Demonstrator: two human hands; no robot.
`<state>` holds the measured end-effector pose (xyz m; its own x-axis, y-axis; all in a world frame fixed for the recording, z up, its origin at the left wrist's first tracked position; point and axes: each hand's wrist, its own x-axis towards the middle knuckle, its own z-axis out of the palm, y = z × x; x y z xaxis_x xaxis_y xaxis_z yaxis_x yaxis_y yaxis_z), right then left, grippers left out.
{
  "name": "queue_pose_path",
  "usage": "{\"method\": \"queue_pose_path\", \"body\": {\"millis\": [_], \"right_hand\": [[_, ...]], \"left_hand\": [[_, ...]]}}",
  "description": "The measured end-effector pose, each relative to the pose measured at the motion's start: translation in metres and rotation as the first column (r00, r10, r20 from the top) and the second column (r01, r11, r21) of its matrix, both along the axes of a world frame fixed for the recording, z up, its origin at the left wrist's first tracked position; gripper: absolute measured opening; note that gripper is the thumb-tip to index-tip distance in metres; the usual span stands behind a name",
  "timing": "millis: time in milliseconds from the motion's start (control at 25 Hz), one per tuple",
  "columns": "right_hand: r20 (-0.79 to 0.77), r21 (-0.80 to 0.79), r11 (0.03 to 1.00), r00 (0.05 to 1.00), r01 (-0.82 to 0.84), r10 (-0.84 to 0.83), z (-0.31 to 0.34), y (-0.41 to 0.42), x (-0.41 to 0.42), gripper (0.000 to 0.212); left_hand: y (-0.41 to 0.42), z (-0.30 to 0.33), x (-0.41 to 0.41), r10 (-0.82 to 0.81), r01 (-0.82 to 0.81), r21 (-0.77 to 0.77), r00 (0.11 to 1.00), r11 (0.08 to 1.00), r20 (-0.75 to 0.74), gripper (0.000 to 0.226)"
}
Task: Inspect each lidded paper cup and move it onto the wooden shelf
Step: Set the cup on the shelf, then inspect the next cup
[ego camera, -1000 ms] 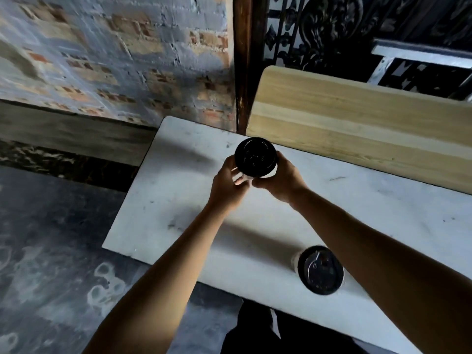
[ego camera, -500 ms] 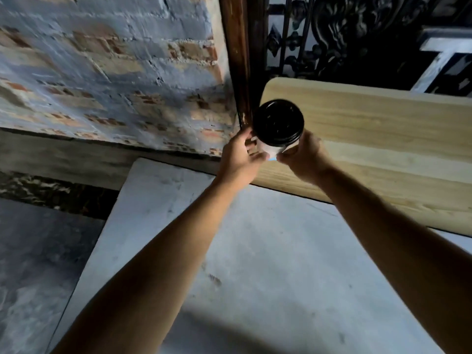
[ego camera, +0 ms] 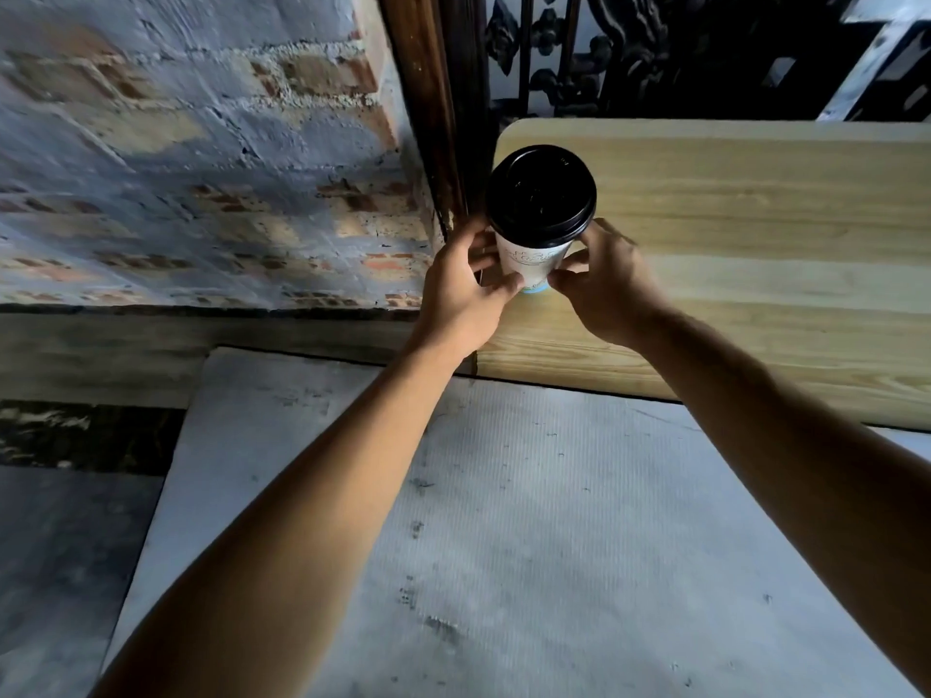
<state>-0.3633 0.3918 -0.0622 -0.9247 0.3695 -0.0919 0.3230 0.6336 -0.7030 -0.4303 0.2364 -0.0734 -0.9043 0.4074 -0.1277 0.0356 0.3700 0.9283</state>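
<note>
A painted brick wall (ego camera: 201, 158) fills the far left, its grey coat worn through to red and tan brick in patches. A grey-white table (ego camera: 529, 546) takes up the near ground; its flat top is scuffed and specked with dark marks. A pale wooden shelf (ego camera: 755, 254) with straight grain and a rounded far-left corner runs along the far right, beyond the table edge. Dark ornate ironwork (ego camera: 579, 52) stands behind the shelf. A dark wooden post (ego camera: 428, 103) rises between wall and shelf. Both bare forearms reach from the near edge. The cup (ego camera: 531, 256), white paper with faint print and a blue band at its base, carries a round black domed lid (ego camera: 540, 191) and stands upright over the shelf's left end. Contact between base and shelf cannot be confirmed. The left hand (ego camera: 458, 294) and right hand (ego camera: 604, 284) are curled around the cup's lower wall, one on each side, thumbs on its near face.
</note>
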Motion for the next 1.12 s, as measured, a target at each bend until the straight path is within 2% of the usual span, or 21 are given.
{"method": "queue_pose_path", "body": {"millis": [120, 280, 400, 480, 560, 720, 840, 1000, 1120], "right_hand": [[-0.01, -0.026, 0.998, 0.999, 0.049, -0.05, -0.005, 0.001, -0.004, 0.035], [0.056, -0.063, 0.993, 0.994, 0.096, -0.093, -0.013, -0.002, -0.006, 0.034], [0.131, -0.155, 0.971, 0.978, 0.181, -0.162, -0.01, -0.004, 0.006, 0.055], [0.208, -0.143, 0.95, 0.947, 0.277, -0.245, 0.0, -0.004, 0.023, 0.073], [0.246, -0.12, 0.945, 0.931, 0.303, -0.268, 0.014, -0.005, 0.05, 0.074], [0.238, -0.118, 0.952, 0.938, 0.284, -0.25, 0.068, -0.023, 0.129, 0.058], [0.231, -0.051, 0.963, 0.942, 0.263, -0.245, 0.108, -0.04, 0.191, 0.052], [0.193, 0.04, 0.96, 0.94, 0.279, -0.281, 0.147, -0.06, 0.279, 0.048], [0.156, 0.043, 0.983, 0.971, 0.177, -0.182, 0.165, -0.085, 0.345, 0.05]], "left_hand": [[0.003, -0.014, -0.004, -0.01, 0.01, 0.024, 1.0, 1.0, 0.011, 0.069], [0.006, -0.022, -0.008, 0.021, -0.022, 0.035, 0.999, 0.999, 0.035, 0.071], [-0.003, -0.015, 0.001, 0.07, -0.073, 0.028, 0.995, 0.997, 0.075, 0.081], [-0.017, -0.007, 0.013, 0.079, -0.079, 0.002, 0.994, 0.997, 0.072, 0.082], [-0.033, 0.005, 0.036, 0.06, -0.061, 0.007, 0.997, 0.998, 0.053, 0.075], [-0.063, 0.043, 0.106, -0.126, 0.125, 0.033, 0.99, 0.992, 0.061, 0.064], [-0.085, 0.065, 0.155, -0.266, 0.266, -0.014, 0.964, 0.964, -0.005, 0.056], [-0.114, 0.076, 0.231, -0.488, 0.48, -0.113, 0.87, 0.87, -0.064, 0.051], [-0.132, 0.07, 0.291, -0.56, 0.554, -0.193, 0.828, 0.81, 0.026, 0.057]]}}
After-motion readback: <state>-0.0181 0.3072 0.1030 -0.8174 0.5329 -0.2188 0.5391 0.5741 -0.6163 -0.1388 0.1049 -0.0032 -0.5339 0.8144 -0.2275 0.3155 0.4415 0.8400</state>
